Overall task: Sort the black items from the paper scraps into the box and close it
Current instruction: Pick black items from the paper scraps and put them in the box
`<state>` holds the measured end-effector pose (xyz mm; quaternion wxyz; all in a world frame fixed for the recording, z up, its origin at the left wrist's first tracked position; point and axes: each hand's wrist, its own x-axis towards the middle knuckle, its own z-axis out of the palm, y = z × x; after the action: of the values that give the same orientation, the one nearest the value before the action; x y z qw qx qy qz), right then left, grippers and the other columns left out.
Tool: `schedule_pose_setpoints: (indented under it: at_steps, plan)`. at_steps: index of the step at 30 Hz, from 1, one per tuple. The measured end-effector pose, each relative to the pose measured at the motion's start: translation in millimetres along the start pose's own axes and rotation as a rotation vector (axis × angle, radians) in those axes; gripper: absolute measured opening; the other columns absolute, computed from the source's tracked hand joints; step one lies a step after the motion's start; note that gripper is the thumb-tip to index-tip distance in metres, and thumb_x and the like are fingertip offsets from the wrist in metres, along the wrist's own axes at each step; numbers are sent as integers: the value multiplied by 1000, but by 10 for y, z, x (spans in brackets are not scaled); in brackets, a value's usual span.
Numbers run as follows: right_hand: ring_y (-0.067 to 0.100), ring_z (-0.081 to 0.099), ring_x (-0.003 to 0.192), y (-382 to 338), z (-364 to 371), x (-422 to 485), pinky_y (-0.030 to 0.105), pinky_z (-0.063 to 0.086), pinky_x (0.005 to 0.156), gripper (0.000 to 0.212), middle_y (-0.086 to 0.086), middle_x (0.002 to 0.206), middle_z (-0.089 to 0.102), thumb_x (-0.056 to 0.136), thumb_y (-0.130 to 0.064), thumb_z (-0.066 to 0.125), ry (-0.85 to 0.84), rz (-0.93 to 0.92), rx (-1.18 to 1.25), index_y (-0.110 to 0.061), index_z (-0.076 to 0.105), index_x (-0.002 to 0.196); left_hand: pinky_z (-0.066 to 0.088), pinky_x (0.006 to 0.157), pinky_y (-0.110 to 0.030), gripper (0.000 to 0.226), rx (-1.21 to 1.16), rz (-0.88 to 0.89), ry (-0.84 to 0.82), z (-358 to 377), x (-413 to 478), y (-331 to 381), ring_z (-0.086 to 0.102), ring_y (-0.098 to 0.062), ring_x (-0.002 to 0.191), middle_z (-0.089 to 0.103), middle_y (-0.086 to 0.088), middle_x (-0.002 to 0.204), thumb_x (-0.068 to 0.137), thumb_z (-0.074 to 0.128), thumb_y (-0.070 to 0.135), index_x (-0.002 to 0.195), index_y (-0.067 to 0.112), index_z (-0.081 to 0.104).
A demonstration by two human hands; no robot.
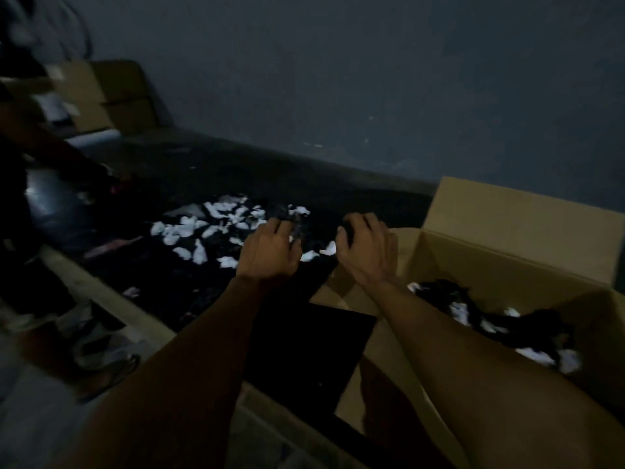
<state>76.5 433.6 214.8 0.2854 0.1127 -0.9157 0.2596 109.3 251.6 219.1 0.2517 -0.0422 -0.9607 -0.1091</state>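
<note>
The right grip (365, 252) curls its fingers round a small black item (345, 233), just left of the open brown cardboard box (507, 225). The left grip (270, 252), close beside it, lies fingers-down on the heap of black pieces (314, 228) and white paper scraps (216, 225) on the dark surface (169, 272). Whether it holds anything cannot be told. More black pieces and scraps lie inside the box.

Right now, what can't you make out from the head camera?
Head view, all dim.
Right hand: fingers curl over something dark; whether it grips is unclear.
Left hand: fingertips hidden by its own back.
Black items: merge with the dark surface, uncountable.
Box: right side cut off by the frame edge; right forearm covers some contents.
</note>
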Motion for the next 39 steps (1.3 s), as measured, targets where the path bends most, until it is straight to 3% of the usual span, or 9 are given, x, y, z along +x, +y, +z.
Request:
schedule_pose_setpoints:
  at_steps: [4, 10, 13, 17, 23, 28, 33, 37, 39]
  plan:
    - [35, 55, 104, -723, 507, -46, 46, 45, 85, 37, 12, 116, 58, 90, -38, 46, -80, 7, 4, -16, 60, 117, 48, 74, -42, 35, 23, -67, -24, -212, -172, -865, 58, -37, 93, 60, -15, 102, 86, 49, 36, 105, 10, 60]
    - [36, 56, 103, -1546, 1279, -212, 47, 47, 83, 40, 12, 114, 59, 86, -40, 44, -109, 21, 23, -16, 61, 112, 51, 64, -42, 42, 39, -88, -4, -312, -323, -2081, 60, -36, 80, 61, -14, 92, 83, 39, 36, 104, 7, 62]
    - [35, 54, 107, -1714, 1563, -258, 47, 46, 85, 36, 12, 118, 58, 88, -37, 49, -127, 66, -17, -18, 60, 118, 49, 61, -41, 33, 62, -42, -2, -210, -329, -2480, 59, -34, 77, 60, -13, 90, 85, 44, 30, 102, 7, 61]
    - [31, 50, 112, -1771, 1877, -223, 46, 43, 88, 36, 9, 124, 54, 90, -37, 51, -161, 120, -86, -23, 55, 123, 51, 78, -39, 30, -26, -74, -84, 14, -207, -2723, 57, -26, 96, 58, -11, 112, 92, 52, 28, 118, 12, 54]
    - [33, 47, 114, -1649, 2428, 135, 49, 43, 88, 38, 11, 128, 48, 91, -40, 50, -155, 223, -105, -22, 54, 124, 50, 87, -40, 31, -120, -65, -177, 465, 158, -2917, 54, -24, 108, 51, -11, 126, 96, 48, 31, 123, 17, 50]
    - [34, 40, 119, -1582, 2929, 553, 51, 40, 93, 44, 14, 132, 43, 91, -49, 48, -181, 421, -104, -23, 50, 126, 51, 86, -43, 31, -108, -49, -247, 790, 623, -3286, 54, -28, 107, 50, -13, 126, 98, 44, 32, 126, 18, 49]
    - [36, 34, 124, -1486, 3278, 829, 51, 34, 96, 58, 16, 138, 36, 89, -55, 49, -184, 572, -163, -19, 41, 133, 54, 82, -47, 29, -208, 1, -293, 1143, 1127, -3472, 57, -34, 104, 51, -18, 125, 94, 52, 18, 122, 16, 48]
    - [38, 31, 126, -1389, 3572, 913, 54, 33, 98, 74, 16, 141, 31, 82, -65, 52, -158, 711, -166, -21, 31, 137, 50, 85, -39, 42, -159, 193, -292, 1480, 1517, -3637, 55, -32, 106, 55, -18, 121, 85, 55, -1, 126, 10, 52]
    - [39, 27, 131, -1362, 3733, 976, 59, 31, 102, 82, 15, 147, 25, 79, -69, 51, -180, 764, -157, -22, 26, 141, 49, 89, -45, 55, -161, 332, -334, 1669, 1718, -3733, 52, -34, 112, 50, -17, 129, 80, 59, 0, 133, 9, 46]
